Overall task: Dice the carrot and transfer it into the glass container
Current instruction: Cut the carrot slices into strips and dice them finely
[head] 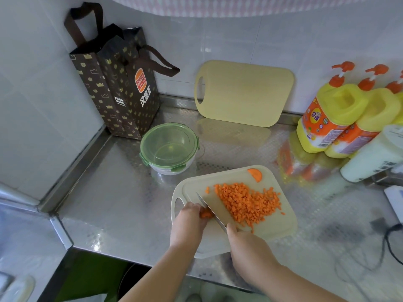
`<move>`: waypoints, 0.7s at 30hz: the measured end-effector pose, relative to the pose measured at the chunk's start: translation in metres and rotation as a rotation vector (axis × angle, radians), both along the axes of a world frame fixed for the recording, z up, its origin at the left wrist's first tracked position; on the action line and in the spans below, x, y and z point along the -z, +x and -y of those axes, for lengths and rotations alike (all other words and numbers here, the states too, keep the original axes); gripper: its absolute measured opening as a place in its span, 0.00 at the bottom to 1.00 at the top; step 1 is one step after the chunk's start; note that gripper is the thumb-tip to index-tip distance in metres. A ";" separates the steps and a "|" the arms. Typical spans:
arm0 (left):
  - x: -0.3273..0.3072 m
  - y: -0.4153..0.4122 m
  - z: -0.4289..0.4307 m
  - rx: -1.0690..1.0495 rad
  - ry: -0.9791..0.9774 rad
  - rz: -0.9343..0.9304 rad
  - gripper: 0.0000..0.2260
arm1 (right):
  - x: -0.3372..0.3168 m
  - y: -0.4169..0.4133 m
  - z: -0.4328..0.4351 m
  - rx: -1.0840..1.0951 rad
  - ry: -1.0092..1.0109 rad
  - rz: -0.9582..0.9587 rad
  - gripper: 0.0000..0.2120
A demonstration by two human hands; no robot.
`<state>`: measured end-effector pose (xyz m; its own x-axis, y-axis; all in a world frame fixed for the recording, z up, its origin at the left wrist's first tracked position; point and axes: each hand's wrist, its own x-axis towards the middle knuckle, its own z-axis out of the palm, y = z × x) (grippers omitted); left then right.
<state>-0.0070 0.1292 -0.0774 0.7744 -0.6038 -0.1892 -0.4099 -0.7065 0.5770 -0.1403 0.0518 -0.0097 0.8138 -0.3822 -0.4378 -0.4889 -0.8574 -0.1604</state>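
Observation:
A pale cutting board [279, 225] lies on the steel counter. On it is a heap of diced carrot [246, 201], and a carrot end slice [255, 174] rests near its far edge. My left hand [188, 223] presses down a small uncut carrot piece [206, 214]. My right hand [246, 243] grips the handle of a knife [214, 211], whose blade stands against that piece. The glass container [169, 149], with a green lid on it, sits beyond the board to the left.
A brown paper bag [117, 90] stands in the corner. A second cutting board [242, 92] leans on the wall tiles. Yellow detergent bottles [335, 118] and a white bottle [375, 155] crowd the right side. A black cable [390, 243] lies at right.

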 end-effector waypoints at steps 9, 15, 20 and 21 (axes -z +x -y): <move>-0.003 0.001 -0.004 0.034 -0.035 0.028 0.07 | 0.014 -0.007 0.017 0.170 0.146 0.231 0.13; -0.005 0.001 -0.007 0.019 -0.034 0.038 0.07 | -0.002 -0.006 0.007 0.062 0.042 0.185 0.18; -0.004 0.002 -0.005 0.008 0.024 0.023 0.10 | -0.007 -0.004 0.000 0.005 -0.009 0.081 0.27; -0.003 0.003 -0.004 0.009 0.031 0.021 0.11 | -0.007 -0.003 -0.001 -0.004 -0.012 0.076 0.27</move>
<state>-0.0038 0.1334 -0.0740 0.7728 -0.6051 -0.1914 -0.4285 -0.7200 0.5459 -0.1432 0.0531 -0.0027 0.8462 -0.3831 -0.3704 -0.4719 -0.8616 -0.1869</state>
